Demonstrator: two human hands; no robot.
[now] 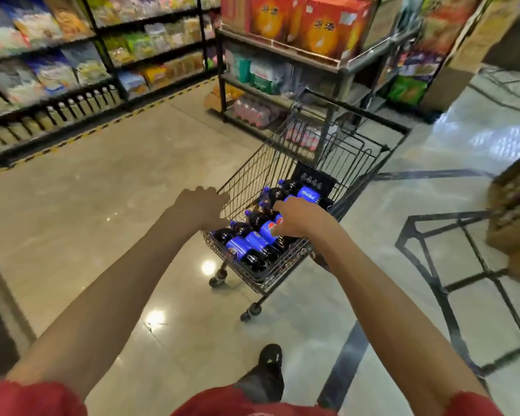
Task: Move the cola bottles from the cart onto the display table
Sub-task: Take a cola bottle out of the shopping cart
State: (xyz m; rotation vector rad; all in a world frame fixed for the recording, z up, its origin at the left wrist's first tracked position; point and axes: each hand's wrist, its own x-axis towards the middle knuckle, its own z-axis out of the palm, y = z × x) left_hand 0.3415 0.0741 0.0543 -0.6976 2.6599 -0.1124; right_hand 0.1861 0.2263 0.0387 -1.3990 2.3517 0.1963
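— What is your left hand [201, 210] doing?
— I am holding it at the left rim of the cart [252, 172]. Its fingers [221, 199] are curling, but I cannot tell whether they are gripping the wire.
— And the cola bottles [246, 246]?
— They are lying on their sides in the basket, just right of those fingers.
— Your right hand [296, 220]?
— I am reaching it into the basket. Its fingers [284, 204] and thumb are clamping on the cola bottle [267, 229] with the round logo, with others lying beside and beyond them.
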